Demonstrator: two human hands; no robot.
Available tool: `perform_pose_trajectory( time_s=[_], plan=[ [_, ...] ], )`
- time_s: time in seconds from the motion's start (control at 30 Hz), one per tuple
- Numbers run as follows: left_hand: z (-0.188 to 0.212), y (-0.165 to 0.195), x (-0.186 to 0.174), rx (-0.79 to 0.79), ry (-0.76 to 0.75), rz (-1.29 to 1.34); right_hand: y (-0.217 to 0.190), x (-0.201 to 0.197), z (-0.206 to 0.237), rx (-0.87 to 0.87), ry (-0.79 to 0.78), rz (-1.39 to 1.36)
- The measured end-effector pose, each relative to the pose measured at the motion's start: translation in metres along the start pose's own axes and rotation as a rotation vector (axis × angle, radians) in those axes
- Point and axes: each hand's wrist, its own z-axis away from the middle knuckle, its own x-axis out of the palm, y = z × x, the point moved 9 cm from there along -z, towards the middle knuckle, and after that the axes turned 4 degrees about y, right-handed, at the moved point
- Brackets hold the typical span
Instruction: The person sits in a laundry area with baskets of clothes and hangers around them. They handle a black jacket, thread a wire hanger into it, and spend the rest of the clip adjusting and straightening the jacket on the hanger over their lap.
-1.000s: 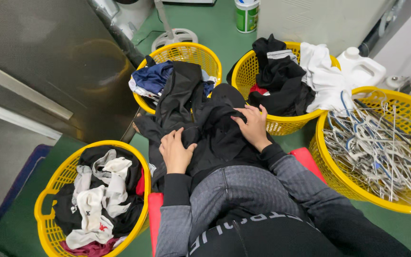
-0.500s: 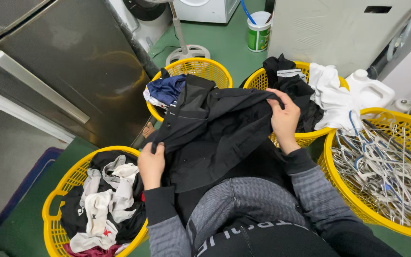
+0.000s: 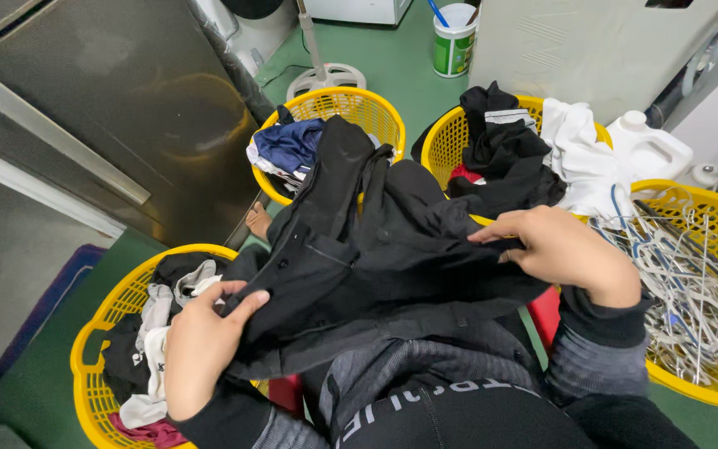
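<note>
A black garment [image 3: 376,249] is spread across my lap, its top draped toward the far baskets. My left hand [image 3: 201,341] grips its lower left edge, just above the near-left yellow basket [image 3: 93,349] of black and white clothes. My right hand [image 3: 554,249] pinches the garment's right edge, close to the basket of wire hangers [image 3: 700,274]. Both hands hold the cloth stretched between them.
Two more yellow baskets stand ahead: one [image 3: 359,108] with blue and white clothes, one [image 3: 442,141] with black and white clothes. A white jug [image 3: 650,145], a green-and-white tub [image 3: 454,41], a fan base [image 3: 326,79] and a steel cabinet [image 3: 85,108] surround me.
My hands have moved apart and lifted the black garment from a bunched heap on my lap, spreading it out. The view has tilted closer to my lap.
</note>
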Motion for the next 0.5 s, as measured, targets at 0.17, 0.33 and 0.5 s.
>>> perform_pose_trajectory(
  time_s=[0.17,0.33,0.5],
  plan=[
    [0.011,-0.017,-0.010,-0.097,-0.049,-0.120,0.003,-0.008,0.023,0.086,-0.085,-0.024],
    [0.003,0.004,-0.001,0.067,0.061,-0.134,0.007,-0.010,0.004,0.028,0.090,0.009],
    [0.009,0.070,0.039,0.451,-0.051,0.107,0.011,0.008,-0.023,0.032,0.227,0.132]
  ],
)
